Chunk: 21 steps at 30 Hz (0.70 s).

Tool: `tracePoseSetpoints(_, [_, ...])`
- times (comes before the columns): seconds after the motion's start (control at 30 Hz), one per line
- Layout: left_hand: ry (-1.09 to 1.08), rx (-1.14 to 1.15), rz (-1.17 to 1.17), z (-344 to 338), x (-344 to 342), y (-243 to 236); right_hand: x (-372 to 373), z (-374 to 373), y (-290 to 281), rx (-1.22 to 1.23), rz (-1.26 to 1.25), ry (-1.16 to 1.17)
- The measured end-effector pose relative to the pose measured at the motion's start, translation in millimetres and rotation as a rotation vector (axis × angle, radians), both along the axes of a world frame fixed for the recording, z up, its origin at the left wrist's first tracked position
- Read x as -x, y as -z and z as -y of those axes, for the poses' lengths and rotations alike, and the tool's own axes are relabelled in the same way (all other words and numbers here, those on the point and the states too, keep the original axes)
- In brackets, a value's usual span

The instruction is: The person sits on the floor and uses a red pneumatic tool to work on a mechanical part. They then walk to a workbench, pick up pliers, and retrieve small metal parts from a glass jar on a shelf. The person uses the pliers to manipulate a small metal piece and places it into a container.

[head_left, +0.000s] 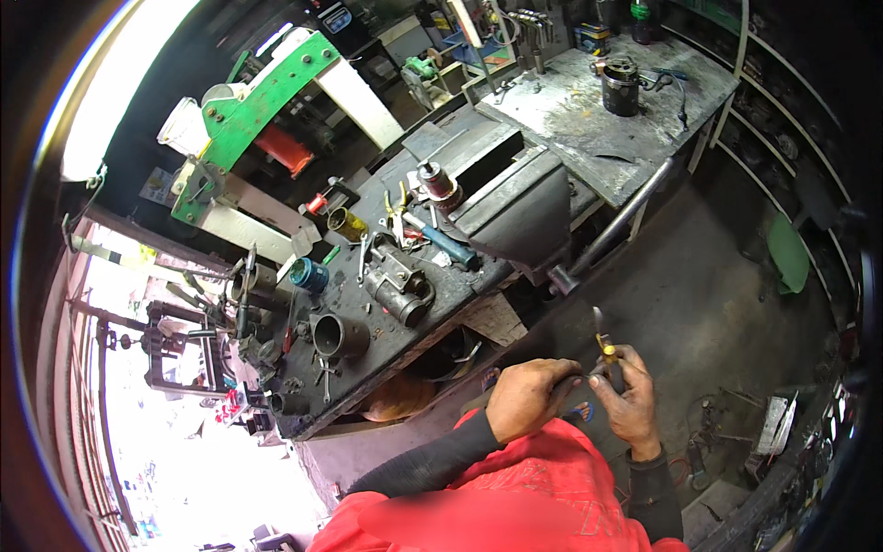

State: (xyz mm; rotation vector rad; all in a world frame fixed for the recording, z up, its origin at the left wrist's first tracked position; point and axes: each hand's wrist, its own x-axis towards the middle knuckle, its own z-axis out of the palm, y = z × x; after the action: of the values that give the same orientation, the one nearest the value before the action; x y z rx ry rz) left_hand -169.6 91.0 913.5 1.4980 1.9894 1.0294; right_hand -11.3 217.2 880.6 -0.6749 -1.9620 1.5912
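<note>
A cluttered workbench [386,345] stands left of your grip; your left hand [532,397] curls, fingertips hidden, any hold impossible to tell, beside your right hand [629,403], wrapped round a knife [608,350], blade up, handle partly covered.

- My bench [451,290]: dk., grimy; carries vise [520,207], open metal cyl. [350,346], motor unit [395,294], blue-handled tool [449,246].
- Adj. table [561,120], in my view: blk. cyl. unit [622,95] w/ cable [682,114].

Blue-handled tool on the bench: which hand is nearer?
Left. The left hand is in front of the bench, lower right of the blue-handled tool; the right hand, holding a knife, is farther right. Neither touches it.
</note>
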Motion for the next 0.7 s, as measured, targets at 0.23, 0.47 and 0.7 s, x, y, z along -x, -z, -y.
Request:
tracePoseSetpoints(0.23, [-0.159, 0.191, 0.336, -19, 1, 5, -5, -13, 11, 0.111, -0.056, 0.083])
tracePoseSetpoints(0.47, [-0.233, 0.259, 0.854, -42, 3, -15, -62, -23, 27, 0.360, -0.072, 0.258])
tracePoseSetpoints(0.7, [-0.167, 0.269, 0.954, -75, -33, -9, -121, -7, 37, 0.471, -0.026, 0.361])
